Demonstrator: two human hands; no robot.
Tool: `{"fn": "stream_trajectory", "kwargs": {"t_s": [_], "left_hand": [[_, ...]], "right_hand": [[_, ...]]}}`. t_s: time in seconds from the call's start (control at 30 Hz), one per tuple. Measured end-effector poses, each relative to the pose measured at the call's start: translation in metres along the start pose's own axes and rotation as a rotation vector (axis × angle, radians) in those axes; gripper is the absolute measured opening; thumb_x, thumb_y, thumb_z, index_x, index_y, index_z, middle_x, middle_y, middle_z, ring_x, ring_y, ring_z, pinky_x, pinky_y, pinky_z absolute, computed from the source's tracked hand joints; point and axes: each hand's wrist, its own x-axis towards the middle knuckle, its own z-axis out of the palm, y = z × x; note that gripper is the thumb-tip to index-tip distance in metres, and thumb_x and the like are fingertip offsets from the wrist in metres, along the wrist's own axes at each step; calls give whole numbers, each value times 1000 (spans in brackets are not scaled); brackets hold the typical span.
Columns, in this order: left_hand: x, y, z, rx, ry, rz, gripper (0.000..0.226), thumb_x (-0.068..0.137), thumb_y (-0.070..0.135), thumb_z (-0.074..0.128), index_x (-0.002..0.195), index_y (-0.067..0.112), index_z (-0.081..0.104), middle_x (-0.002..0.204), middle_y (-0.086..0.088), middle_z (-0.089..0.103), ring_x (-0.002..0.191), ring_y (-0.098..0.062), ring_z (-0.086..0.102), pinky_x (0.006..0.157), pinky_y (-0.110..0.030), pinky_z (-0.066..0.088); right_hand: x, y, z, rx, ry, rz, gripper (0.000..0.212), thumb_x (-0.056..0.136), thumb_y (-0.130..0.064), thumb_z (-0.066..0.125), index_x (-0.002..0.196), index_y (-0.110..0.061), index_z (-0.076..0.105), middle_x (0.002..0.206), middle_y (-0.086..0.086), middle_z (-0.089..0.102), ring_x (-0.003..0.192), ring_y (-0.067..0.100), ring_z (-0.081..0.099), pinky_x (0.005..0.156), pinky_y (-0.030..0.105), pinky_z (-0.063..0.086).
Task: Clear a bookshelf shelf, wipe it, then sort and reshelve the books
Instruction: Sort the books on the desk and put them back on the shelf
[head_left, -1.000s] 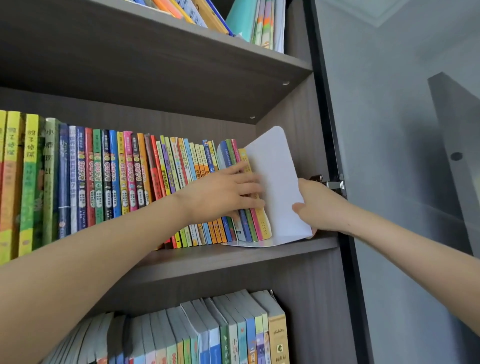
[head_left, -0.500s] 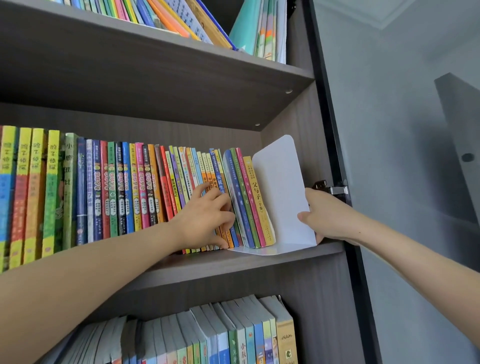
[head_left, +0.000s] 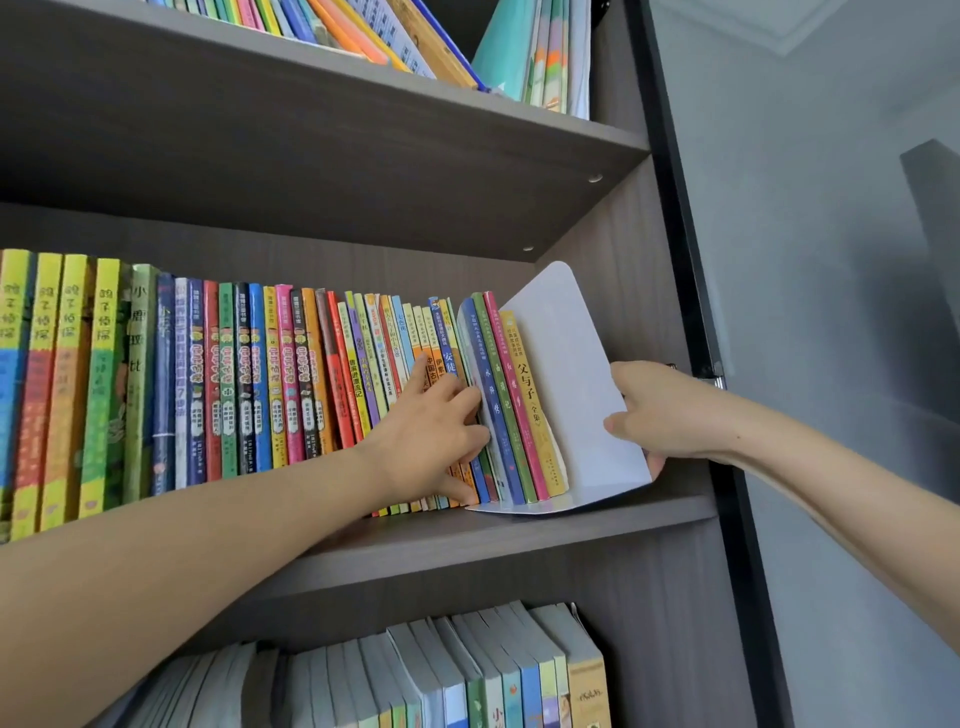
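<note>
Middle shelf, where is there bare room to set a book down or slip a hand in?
Bare board shows along the shelf's front edge before the spines, and between the white bookend and the cabinet side wall, where the right hand sits. Left of the bookend, the row of books is packed; the left hand presses into it.

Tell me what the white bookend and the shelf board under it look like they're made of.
White bookend: likely thin sheet metal with a matte white coat, judging by its one-piece bend into a flat foot and rounded corner; plastic is possible. Shelf board: grey-brown wood-grain laminate over board, matte, with even printed-looking streaks.
</note>
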Motion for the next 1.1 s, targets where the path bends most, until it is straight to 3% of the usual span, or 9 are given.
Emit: {"fn": "stream_trajectory", "kwargs": {"t_s": [0.1, 0.2, 0.33, 0.43, 0.57, 0.73, 0.83, 0.93, 1.1], "left_hand": [[1, 2, 3, 15, 39, -2, 48, 79, 63, 60, 104, 22, 63, 112, -2, 52, 114, -24, 44, 113, -63, 12], [0, 6, 3, 47, -9, -28, 54, 83, 62, 56, 119, 21, 59, 119, -2, 50, 119, -24, 41, 114, -62, 9], [0, 7, 3, 50, 41, -10, 56, 81, 61, 59, 120, 20, 61, 118, -3, 54, 117, -25, 45, 114, -63, 10], [0, 9, 2, 72, 52, -14, 54, 80, 59, 61, 117, 19, 63, 116, -4, 55, 115, -26, 47, 114, -63, 11], [3, 1, -6, 122, 119, -11, 39, 64, 45, 77, 91, 19, 71, 91, -3, 61, 91, -25, 59, 103, -64, 35], [-4, -10, 6, 29, 171, -7, 59, 67, 73, 58, 103, 27, 64, 105, -5, 60, 102, -27, 57, 102, -64, 36], [-3, -3, 9, 33, 179, -27, 66, 57, 76, 67, 97, 23, 63, 102, -7, 61, 98, -29, 60, 93, -68, 40], [3, 4, 6, 65, 129, -87, 76, 56, 79, 65, 100, 17, 62, 105, -8, 59, 100, -29, 58, 98, -69, 35], [15, 20, -2, 103, -65, -196, 92, 77, 80, 39, 133, 8, 39, 133, -7, 36, 124, -27, 33, 113, -63, 9]], "right_hand": [[-3, 5, 1, 18, 4, -1, 21, 93, -4, 40, 111, -1, 50, 105, 17, 60, 64, 28, 69, 69, 37, 55], [-6, 9, 3, 24, 10, 3, 16, 95, -7, 42, 109, -5, 50, 99, 11, 60, 58, 23, 68, 64, 31, 53], [-5, 15, 10, 35, 48, 11, 20, 94, -11, 45, 112, -3, 50, 106, 14, 59, 68, 26, 67, 76, 43, 55], [-6, 13, 13, 39, 76, 20, 18, 93, -9, 43, 109, -2, 50, 104, 14, 59, 72, 25, 61, 77, 44, 54], [-7, 12, 15, 26, 90, 35, 15, 94, -8, 41, 106, -3, 48, 99, 13, 57, 74, 31, 66, 75, 43, 55], [-1, 14, 15, 43, 74, 24, 20, 92, -7, 42, 110, -1, 48, 106, 15, 58, 86, 33, 64, 80, 49, 54], [1, 17, 12, 55, 53, 14, 21, 91, -10, 45, 110, -2, 49, 109, 16, 58, 95, 36, 61, 84, 51, 52], [1, 19, 11, 49, 34, 19, 22, 93, -14, 47, 112, -2, 48, 113, 18, 57, 92, 36, 60, 87, 50, 51], [1, 19, 9, 46, 25, 21, 22, 94, -12, 46, 113, -1, 48, 113, 21, 55, 86, 34, 65, 83, 46, 52]]}}
